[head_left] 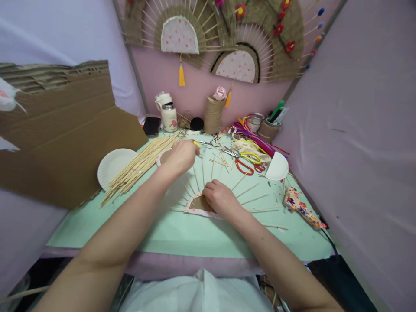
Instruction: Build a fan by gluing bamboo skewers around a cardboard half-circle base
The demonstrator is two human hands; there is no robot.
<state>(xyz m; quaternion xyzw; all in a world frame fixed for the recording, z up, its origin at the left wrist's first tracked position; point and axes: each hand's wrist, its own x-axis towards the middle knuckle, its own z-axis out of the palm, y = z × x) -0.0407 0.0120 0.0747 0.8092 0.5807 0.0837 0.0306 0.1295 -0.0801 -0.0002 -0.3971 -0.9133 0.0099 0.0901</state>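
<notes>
A half-round fan base (199, 203) lies on the mint-green table (182, 234), with thin wooden sticks (250, 190) radiating out from it. My right hand (221, 197) rests on the base, fingers curled and pressing it down. Farther back, my left hand (182, 156) is closed around a small yellow-tipped thing that I cannot make out, close to the sticks' far ends. A large bundle of loose bamboo sticks (139, 167) lies just left of that hand.
A white paper plate (113, 167) and a big cardboard sheet (65, 130) sit at left. Scissors (243, 167), coloured pipe cleaners (253, 136), a half plate (277, 167), a twine roll (213, 115), a jar (169, 115) and a patterned tool (302, 208) crowd the back and right.
</notes>
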